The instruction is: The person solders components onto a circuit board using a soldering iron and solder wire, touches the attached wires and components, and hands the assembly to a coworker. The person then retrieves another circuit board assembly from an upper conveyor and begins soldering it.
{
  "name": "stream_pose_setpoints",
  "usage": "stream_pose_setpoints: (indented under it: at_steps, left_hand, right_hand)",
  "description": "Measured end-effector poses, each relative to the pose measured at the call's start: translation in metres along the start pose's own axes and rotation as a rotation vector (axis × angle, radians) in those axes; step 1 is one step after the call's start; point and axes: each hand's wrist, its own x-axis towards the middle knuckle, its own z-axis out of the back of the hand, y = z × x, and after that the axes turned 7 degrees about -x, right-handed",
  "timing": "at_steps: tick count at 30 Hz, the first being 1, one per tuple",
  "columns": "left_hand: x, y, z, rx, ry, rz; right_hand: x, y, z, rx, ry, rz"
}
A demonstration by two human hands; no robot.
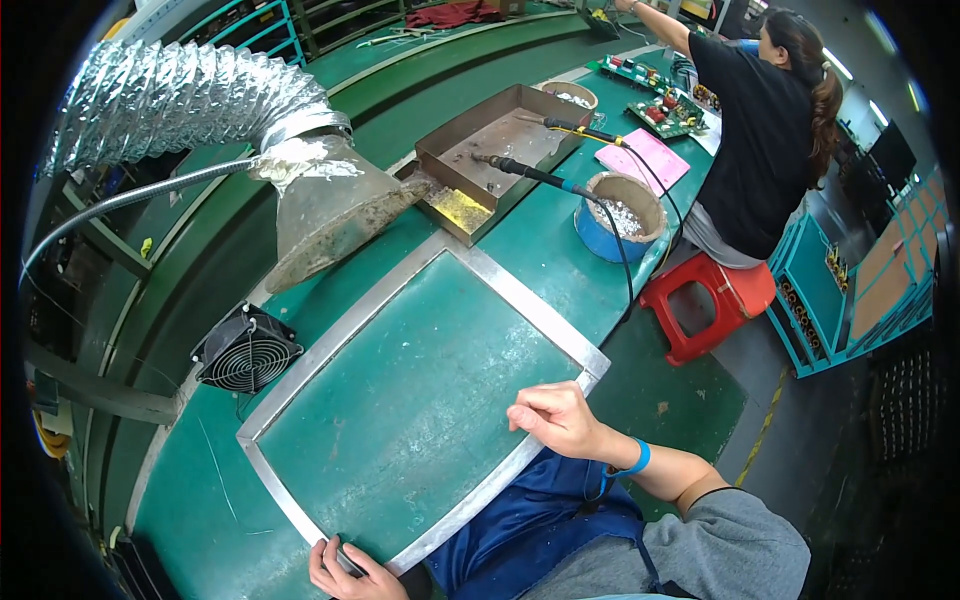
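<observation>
A rectangular metal frame [520, 307] lies on the green work surface [420, 385] in front of me. At its near left corner is my left hand [352, 572], fingers curled, with a small dark piece showing between thumb and fingers; its kind is unclear. My right hand [556, 420] is closed loosely above the frame's near right side, a blue band around the wrist. Its curled fingers hide whatever they may hold. Beyond the frame, two soldering irons [530, 175] with black handles rest across a brown metal tray [487, 133], which has a yellow sponge [460, 210] in it.
A fume hood [325, 215] on a silver foil duct [190, 100] hangs at left, above a black fan [247, 350]. A blue pot [618, 220] of metal scraps stands far right, near a pink sheet [643, 160] and circuit boards [667, 113]. A co-worker [750, 130] sits on a red stool [705, 300].
</observation>
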Motion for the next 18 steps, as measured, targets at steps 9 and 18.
stream_pose_setpoints:
  at_steps: [9, 18]
  left_hand:
    - [-0.004, 0.013, -0.012, -0.101, 0.004, 0.066]
    - [-0.005, 0.019, 0.005, -0.05, -0.049, 0.08]
  right_hand:
    - [-0.001, -0.001, 0.0, -0.085, 0.04, -0.047]
    - [-0.007, -0.003, -0.011, -0.079, 0.001, -0.092]
